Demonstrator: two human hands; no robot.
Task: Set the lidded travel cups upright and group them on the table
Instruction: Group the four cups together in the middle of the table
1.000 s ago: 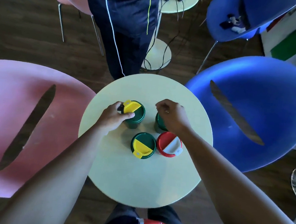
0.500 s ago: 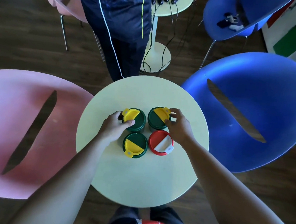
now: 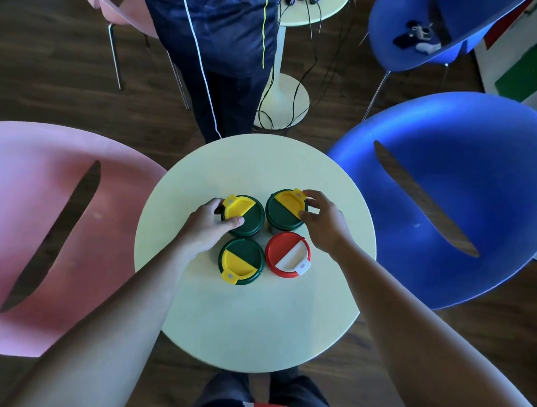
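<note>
From my head camera, four cups stand close together mid-frame on the round desk (image 3: 253, 313). My left hand (image 3: 206, 227) grasps the upper-left cup (image 3: 245, 216); my right hand (image 3: 321, 219) grasps the upper-right cup (image 3: 284, 209). They look light, hard and smooth, so I'd hold the rims. Lids hide what's inside.

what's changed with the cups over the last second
The right hand slid off the top of the far right green cup, uncovering its yellow flap, and now holds its side. The left hand kept gripping the far left cup; the near two stayed put.
</note>
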